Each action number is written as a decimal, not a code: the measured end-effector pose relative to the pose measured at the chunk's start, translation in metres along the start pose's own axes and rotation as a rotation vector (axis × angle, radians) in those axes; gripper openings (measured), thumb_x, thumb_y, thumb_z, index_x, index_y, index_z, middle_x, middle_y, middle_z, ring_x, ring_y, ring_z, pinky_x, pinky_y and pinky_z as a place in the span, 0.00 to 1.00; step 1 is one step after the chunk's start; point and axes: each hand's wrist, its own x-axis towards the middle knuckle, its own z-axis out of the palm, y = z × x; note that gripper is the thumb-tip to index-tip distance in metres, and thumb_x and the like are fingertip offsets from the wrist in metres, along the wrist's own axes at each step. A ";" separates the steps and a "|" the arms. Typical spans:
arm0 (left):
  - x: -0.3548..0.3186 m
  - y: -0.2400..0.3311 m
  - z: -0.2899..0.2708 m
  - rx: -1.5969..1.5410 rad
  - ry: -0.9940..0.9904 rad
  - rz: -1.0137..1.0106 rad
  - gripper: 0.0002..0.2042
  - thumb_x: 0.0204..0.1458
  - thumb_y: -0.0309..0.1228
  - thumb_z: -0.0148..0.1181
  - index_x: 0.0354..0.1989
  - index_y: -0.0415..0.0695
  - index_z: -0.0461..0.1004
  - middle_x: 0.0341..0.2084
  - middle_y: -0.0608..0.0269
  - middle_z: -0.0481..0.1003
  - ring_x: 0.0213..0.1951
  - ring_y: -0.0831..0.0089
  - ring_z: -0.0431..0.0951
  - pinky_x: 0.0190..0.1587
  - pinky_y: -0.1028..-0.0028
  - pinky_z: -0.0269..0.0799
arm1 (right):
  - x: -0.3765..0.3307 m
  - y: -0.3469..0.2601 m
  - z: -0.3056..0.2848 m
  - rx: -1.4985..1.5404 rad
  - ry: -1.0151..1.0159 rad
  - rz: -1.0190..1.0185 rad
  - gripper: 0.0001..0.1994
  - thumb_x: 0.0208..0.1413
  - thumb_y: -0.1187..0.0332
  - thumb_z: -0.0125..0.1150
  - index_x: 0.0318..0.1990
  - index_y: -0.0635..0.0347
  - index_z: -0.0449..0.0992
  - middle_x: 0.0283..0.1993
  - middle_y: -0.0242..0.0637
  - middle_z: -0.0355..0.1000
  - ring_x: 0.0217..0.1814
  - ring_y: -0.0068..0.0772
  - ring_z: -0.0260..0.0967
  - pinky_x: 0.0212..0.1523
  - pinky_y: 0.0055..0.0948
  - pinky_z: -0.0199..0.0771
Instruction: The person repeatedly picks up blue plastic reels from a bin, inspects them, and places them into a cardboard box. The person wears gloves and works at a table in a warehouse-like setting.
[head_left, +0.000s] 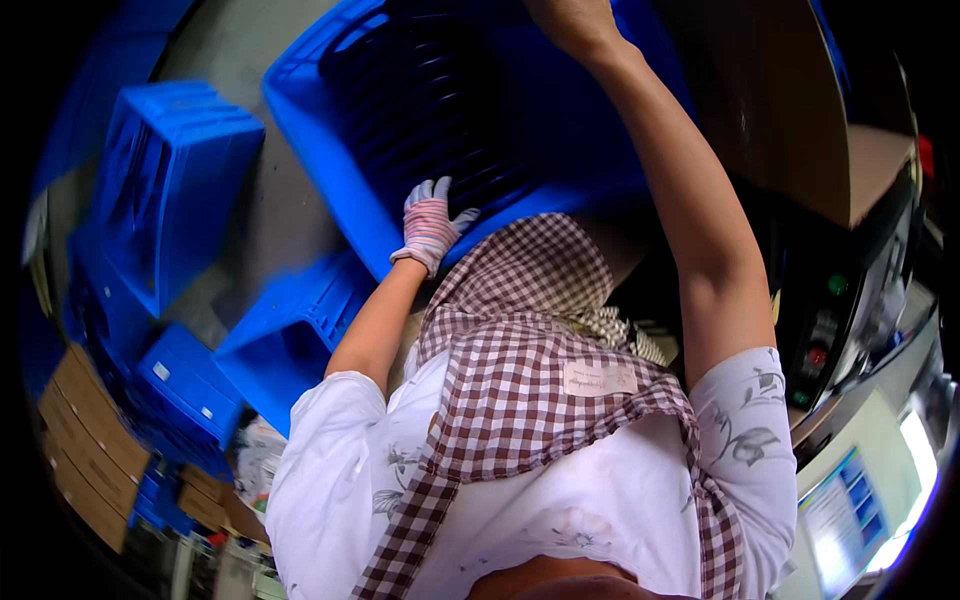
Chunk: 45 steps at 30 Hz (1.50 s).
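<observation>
A large blue plastic crate (335, 190) stands in front of me. Inside it, on the left, lies a row of black curved, ring-like parts (420, 110); their exact kind is too dark to tell. My left hand (430, 225), in a white glove with pink stripes, is at the crate's near edge, fingers stretched toward the nearest black parts and thumb apart. Whether it touches them I cannot tell. My right hand (575, 25) reaches over the far right of the crate. It is cut by the upper edge of the picture, so its fingers are hidden.
More blue crates stand at the left, one upright (205, 130) and one lower (310, 310). Cardboard boxes (95, 440) are stacked at the lower left. A brown board (790, 110) rises at the right, above a dark control panel (835, 310) with green and red buttons.
</observation>
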 end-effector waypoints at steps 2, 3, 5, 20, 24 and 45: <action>0.003 -0.007 0.011 0.091 0.098 0.043 0.36 0.47 0.53 0.60 0.59 0.40 0.64 0.52 0.39 0.68 0.56 0.45 0.65 0.61 0.55 0.58 | -0.036 -0.004 -0.049 0.310 -0.108 0.182 0.19 0.47 0.76 0.63 0.49 0.53 0.75 0.53 0.43 0.68 0.57 0.47 0.64 0.54 0.39 0.68; 0.004 -0.007 0.013 0.117 0.134 0.075 0.33 0.49 0.52 0.59 0.56 0.39 0.66 0.48 0.40 0.71 0.53 0.46 0.68 0.58 0.55 0.61 | -0.069 0.001 -0.071 0.364 -0.106 0.241 0.17 0.49 0.74 0.63 0.48 0.54 0.76 0.51 0.41 0.70 0.54 0.43 0.67 0.52 0.36 0.70; 0.002 -0.004 0.010 0.067 0.146 0.085 0.29 0.50 0.49 0.59 0.53 0.38 0.68 0.43 0.41 0.72 0.48 0.46 0.71 0.53 0.54 0.66 | -0.150 0.013 -0.106 0.377 -0.061 0.313 0.11 0.56 0.68 0.61 0.45 0.58 0.79 0.45 0.36 0.77 0.45 0.30 0.76 0.45 0.26 0.76; 0.003 -0.039 0.017 0.230 -0.172 -0.096 0.30 0.56 0.52 0.51 0.60 0.42 0.62 0.55 0.43 0.67 0.58 0.47 0.64 0.60 0.58 0.61 | -0.641 0.116 -0.146 -0.456 -0.870 1.387 0.21 0.60 0.50 0.47 0.50 0.52 0.75 0.51 0.47 0.73 0.54 0.49 0.70 0.51 0.45 0.71; 0.006 -0.051 0.015 0.270 -0.203 -0.121 0.30 0.56 0.51 0.52 0.60 0.42 0.63 0.55 0.44 0.67 0.58 0.47 0.65 0.60 0.58 0.62 | -0.661 0.126 -0.093 -0.414 -0.907 1.582 0.25 0.60 0.48 0.47 0.58 0.54 0.70 0.59 0.48 0.67 0.61 0.49 0.65 0.57 0.46 0.67; 0.021 -0.048 0.012 0.291 -0.211 -0.098 0.27 0.52 0.46 0.60 0.59 0.48 0.64 0.52 0.49 0.69 0.55 0.51 0.68 0.56 0.59 0.66 | -0.520 0.077 -0.193 -0.102 -0.520 1.295 0.17 0.58 0.52 0.54 0.48 0.48 0.78 0.50 0.40 0.74 0.51 0.44 0.71 0.51 0.35 0.71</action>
